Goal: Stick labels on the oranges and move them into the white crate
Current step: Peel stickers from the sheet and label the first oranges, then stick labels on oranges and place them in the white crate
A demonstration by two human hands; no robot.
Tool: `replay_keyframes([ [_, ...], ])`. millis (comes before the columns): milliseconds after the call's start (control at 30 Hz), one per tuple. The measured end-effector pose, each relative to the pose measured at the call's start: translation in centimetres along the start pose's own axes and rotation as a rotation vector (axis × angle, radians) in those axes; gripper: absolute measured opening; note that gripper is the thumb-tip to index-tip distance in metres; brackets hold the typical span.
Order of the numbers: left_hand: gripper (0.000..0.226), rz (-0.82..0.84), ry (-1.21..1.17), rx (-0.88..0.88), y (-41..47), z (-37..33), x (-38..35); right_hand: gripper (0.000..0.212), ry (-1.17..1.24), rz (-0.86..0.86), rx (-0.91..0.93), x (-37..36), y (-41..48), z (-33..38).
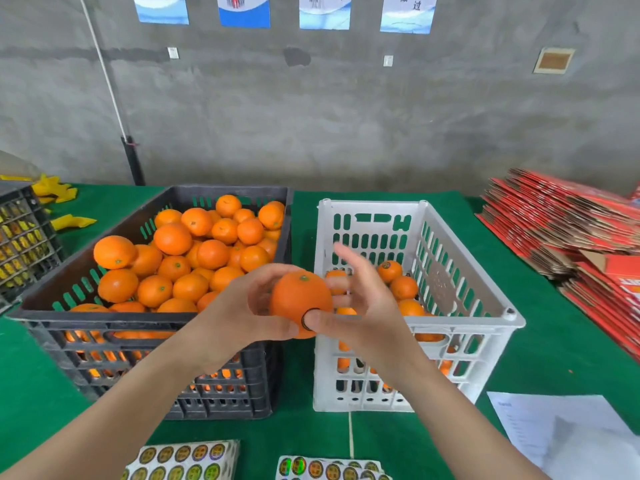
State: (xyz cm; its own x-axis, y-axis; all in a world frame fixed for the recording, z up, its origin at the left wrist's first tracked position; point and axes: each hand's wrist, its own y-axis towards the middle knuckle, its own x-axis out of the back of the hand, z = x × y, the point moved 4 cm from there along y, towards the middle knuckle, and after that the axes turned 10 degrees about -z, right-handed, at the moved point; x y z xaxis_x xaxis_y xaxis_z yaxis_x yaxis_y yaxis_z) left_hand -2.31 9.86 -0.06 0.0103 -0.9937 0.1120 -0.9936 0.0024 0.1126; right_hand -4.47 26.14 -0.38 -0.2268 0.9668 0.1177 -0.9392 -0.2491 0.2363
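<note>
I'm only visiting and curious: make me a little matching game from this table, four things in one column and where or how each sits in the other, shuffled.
Things:
1 black crate
2 white crate
3 label sheets
4 held orange

Places or states:
A gripped in the left hand
B flat at the near edge
C on the left, heaped full
D on the right, only partly filled

Pairs: 1-C, 2-D, 3-B, 4-A

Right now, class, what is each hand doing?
Left hand: holds the orange, fingers curled round it.
Right hand: open, thumb pressing a label onto the orange.
</note>
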Motion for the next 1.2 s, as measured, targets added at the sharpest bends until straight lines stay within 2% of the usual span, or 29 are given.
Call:
replay_keyframes([
  [67, 0.062, -0.036, 0.026, -0.01, 0.0, 0.1, -0.9, 0.063, 0.03, 0.096, -0.026, -0.2, -0.3, -0.4],
  [133, 0.059, -0.092, 0.054, -0.022, 0.2, 0.2, -1.7, 0.062, 0.057, 0.129, -0.039, 0.2, 0.0, -0.8],
  [233, 0.068, -0.175, -0.016, 0.0, 0.8, 1.0, -2.6, 0.061, 0.03, 0.08, -0.069, 2.2, 2.8, -1.3],
  [300, 0.051, -0.236, -0.023, -0.021, 0.7, 1.6, -2.8, 0.057, -0.077, -0.017, -0.116, 4.1, 6.4, -2.2],
  [367, 0.03, -0.264, 0.072, -0.064, 0.1, 2.6, -2.6, 0.052, -0.282, -0.061, -0.174, 6.2, 10.3, -3.7],
  [433, 0.023, -0.214, 0.176, -0.039, -0.6, 4.3, -3.0, 0.047, -0.65, 0.076, -0.195, 7.4, 13.2, -6.1],
  [500, 0.025, -0.157, 0.279, 0.058, -1.0, 6.7, -3.5, 0.036, -1.053, 0.318, -0.194, 7.7, 14.6, -9.4],
  [567, 0.027, -0.113, 0.382, 0.165, -1.1, 9.1, -3.8, 0.048, -1.32, 0.504, -0.2, 7.5, 14.9, -12.8],
  [633, 0.029, -0.064, 0.465, 0.245, -1.0, 11.2, -3.8, 0.071, -1.389, 0.576, -0.256, 7.3, 15.4, -14.7],
  [667, 0.029, -0.038, 0.495, 0.279, -1.0, 12.2, -3.8, 0.074, -1.388, 0.597, -0.277, 7.2, 15.6, -15.2],
  [800, 0.021, 0.029, 0.575, 0.37, -1.0, 15.3, -3.7, 0.066, -1.477, 0.649, -0.287, 7.6, 16.2, -16.7],
  [867, 0.018, 0.056, 0.585, 0.39, -1.1, 16.2, -3.9, 0.071, -1.45, 0.557, -0.199, 7.5, 16.1, -15.6],
  [900, 0.017, 0.087, 0.598, 0.398, -1.2, 16.6, -4.0, 0.069, -1.346, 0.419, -0.093, 7.2, 16.2, -14.0],
  [967, 0.018, 0.219, 0.651, 0.409, -1.7, 17.2, -4.8, 0.05, -0.978, 0.021, 0.141, 6.8, 15.0, -9.2],
  [1000, 0.027, 0.317, 0.702, 0.413, -2.1, 17.5, -5.4, 0.036, -0.757, -0.147, 0.292, 6.4, 13.2, -6.7],
  [1033, 0.039, 0.423, 0.77, 0.413, -2.6, 17.8, -6.0, 0.024, -0.563, -0.231, 0.433, 5.7, 10.5, -4.6],
  [1067, 0.051, 0.522, 0.851, 0.411, -3.1, 18.2, -6.6, 0.016, -0.436, -0.213, 0.559, 4.6, 7.4, -3.5],
  [1100, 0.061, 0.605, 0.938, 0.402, -3.5, 18.6, -7.2, 0.012, -0.378, -0.117, 0.644, 3.2, 4.1, -3.4],
  [1133, 0.068, 0.674, 1.025, 0.385, -4.1, 19.0, -7.7, 0.013, -0.369, 0.047, 0.625, 1.7, 0.9, -4.5],
  [1200, 0.07, 0.741, 1.133, 0.341, -5.0, 19.8, -8.5, 0.012, -0.542, 0.425, 0.311, -0.9, -4.3, -9.1],
])
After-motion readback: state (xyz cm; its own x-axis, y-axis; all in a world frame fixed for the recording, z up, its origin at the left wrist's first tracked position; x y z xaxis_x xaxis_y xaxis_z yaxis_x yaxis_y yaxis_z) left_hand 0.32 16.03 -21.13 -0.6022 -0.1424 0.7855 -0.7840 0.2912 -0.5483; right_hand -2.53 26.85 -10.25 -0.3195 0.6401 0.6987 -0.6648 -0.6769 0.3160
